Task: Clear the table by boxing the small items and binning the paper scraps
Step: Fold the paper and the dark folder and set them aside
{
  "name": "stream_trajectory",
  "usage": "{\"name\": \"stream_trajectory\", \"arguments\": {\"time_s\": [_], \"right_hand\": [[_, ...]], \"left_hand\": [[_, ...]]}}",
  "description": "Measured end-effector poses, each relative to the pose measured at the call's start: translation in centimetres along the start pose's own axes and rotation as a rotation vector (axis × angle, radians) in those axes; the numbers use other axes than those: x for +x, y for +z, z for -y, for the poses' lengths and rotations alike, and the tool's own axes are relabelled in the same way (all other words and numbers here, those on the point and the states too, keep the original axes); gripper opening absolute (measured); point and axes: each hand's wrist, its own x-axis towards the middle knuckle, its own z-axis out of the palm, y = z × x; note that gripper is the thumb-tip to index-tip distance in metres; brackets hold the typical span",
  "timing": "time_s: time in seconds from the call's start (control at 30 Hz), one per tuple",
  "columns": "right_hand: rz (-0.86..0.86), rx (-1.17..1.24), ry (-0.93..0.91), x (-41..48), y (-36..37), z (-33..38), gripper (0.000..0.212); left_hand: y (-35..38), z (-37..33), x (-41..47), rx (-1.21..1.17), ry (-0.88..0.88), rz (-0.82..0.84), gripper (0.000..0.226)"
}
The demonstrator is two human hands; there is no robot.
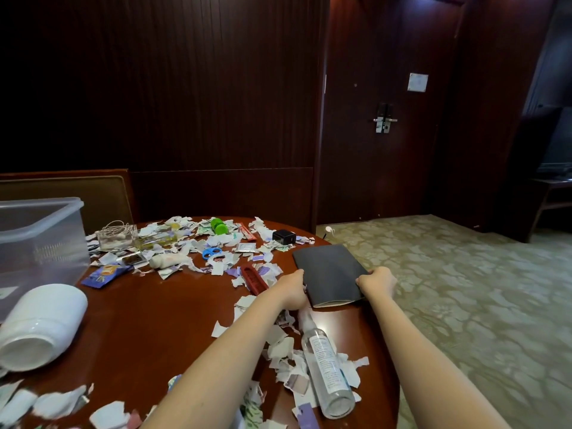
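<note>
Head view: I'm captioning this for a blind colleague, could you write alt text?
Both hands, left hand and right hand, grip the near edge of a dark notebook on a round wooden table littered with paper scraps, beside a lying clear bottle and an open plastic box.

My left hand covers the near-left corner of the black notebook; fingertips tucked under, not visible. Left of the notebook, the clear plastic box and white jar run off the frame edge. Label print on the clear bottle, nearer than the notebook, too small to read.
</note>
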Motion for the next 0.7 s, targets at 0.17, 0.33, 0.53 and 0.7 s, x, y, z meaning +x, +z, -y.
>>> {"name": "stream_trajectory", "arguments": {"time_s": [0.17, 0.33, 0.53, 0.7], "right_hand": [[-0.019, -0.048, -0.035, -0.3, 0.5, 0.1, 0.009], [-0.031, -0.067, -0.038, -0.6, 0.6, 0.2, 0.021], [-0.066, -0.114, -0.053, -1.3, 0.6, 0.4, 0.024], [-0.108, -0.308, -0.018, -1.9, 0.7, 0.5, 0.031]], "left_hand": [[0.2, -0.1, -0.5, 0.094, 0.028, -0.026, 0.075], [0.3, -0.3, -0.5, 0.200, 0.024, 0.067, 0.069], [-1.2, -0.7, -0.9, 0.331, -0.006, 0.091, 0.059], [-1.7, -1.0, -1.4, 0.422, 0.014, 0.046, 0.039]]}}
